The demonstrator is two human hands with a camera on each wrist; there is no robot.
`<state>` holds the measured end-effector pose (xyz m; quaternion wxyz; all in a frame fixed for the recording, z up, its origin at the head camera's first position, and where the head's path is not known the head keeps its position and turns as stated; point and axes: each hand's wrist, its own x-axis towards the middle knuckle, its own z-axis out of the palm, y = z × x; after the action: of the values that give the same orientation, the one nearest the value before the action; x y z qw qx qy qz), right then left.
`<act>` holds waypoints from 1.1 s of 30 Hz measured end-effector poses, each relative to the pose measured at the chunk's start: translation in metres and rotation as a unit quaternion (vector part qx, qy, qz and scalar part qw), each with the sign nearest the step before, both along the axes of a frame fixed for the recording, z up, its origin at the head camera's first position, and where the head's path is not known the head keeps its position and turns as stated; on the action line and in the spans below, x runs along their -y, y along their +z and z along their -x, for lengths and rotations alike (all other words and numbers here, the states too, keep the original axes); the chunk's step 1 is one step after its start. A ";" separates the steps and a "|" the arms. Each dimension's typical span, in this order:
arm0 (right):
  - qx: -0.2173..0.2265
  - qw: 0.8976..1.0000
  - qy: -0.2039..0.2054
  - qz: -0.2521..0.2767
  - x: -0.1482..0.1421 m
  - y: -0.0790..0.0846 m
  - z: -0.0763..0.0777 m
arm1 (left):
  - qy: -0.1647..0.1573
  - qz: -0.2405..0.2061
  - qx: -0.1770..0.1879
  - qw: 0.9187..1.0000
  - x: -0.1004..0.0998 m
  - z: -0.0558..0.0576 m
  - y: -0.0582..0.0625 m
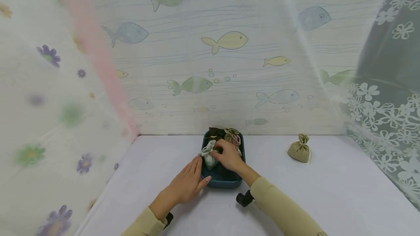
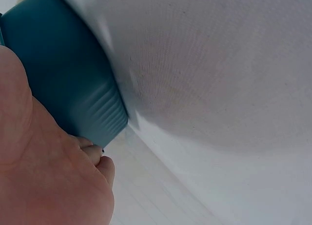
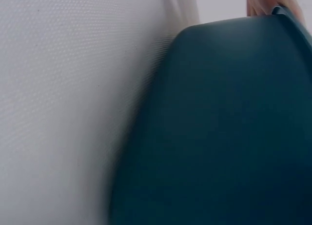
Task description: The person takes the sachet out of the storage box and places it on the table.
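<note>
The left hand (image 1: 183, 185) lies, fingers straight, against the blue tray (image 1: 224, 184); in it the pale pouch (image 1: 209, 161) — whitish, plump, gathered at the neck — is pinched by the right hand (image 1: 228, 156). Just beyond that grip, a greenish pouch (image 1: 231, 132); well right, a khaki pouch (image 1: 299, 151).
</note>
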<state>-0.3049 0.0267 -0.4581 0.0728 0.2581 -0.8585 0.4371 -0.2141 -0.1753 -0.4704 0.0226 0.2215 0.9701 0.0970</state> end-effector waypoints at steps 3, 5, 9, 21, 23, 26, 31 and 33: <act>0.002 1.000 0.010 0.017 -0.003 0.004 -0.001 | -0.001 -0.002 0.000 1.000 -0.001 -0.002 0.002; 0.001 1.000 0.016 0.023 -0.005 0.008 -0.002 | -0.003 -0.010 0.002 1.000 -0.001 -0.004 0.004; 0.002 0.999 0.022 0.029 -0.009 0.016 -0.003 | -0.006 -0.018 0.002 1.000 -0.001 -0.006 0.009; -0.002 0.998 0.040 0.051 -0.026 0.030 -0.012 | 0.000 -0.004 -0.001 1.000 0.001 -0.002 0.001; -0.006 0.998 0.039 0.051 -0.031 0.033 -0.014 | 0.001 -0.004 0.000 1.000 0.001 -0.002 0.001; -0.006 0.998 0.039 0.052 -0.038 0.039 -0.017 | 0.002 -0.004 -0.001 1.000 0.000 -0.002 0.002; 0.001 0.998 0.039 0.053 -0.052 0.048 -0.021 | 0.001 -0.004 -0.004 1.000 -0.001 -0.003 0.003; 0.002 0.998 0.036 0.051 -0.058 0.051 -0.022 | 0.000 -0.003 -0.005 1.000 -0.001 -0.003 0.003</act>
<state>-0.2828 0.0844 -0.4074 0.0685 0.2841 -0.8256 0.4827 -0.2114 -0.1739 -0.4671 0.0170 0.2221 0.9698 0.0990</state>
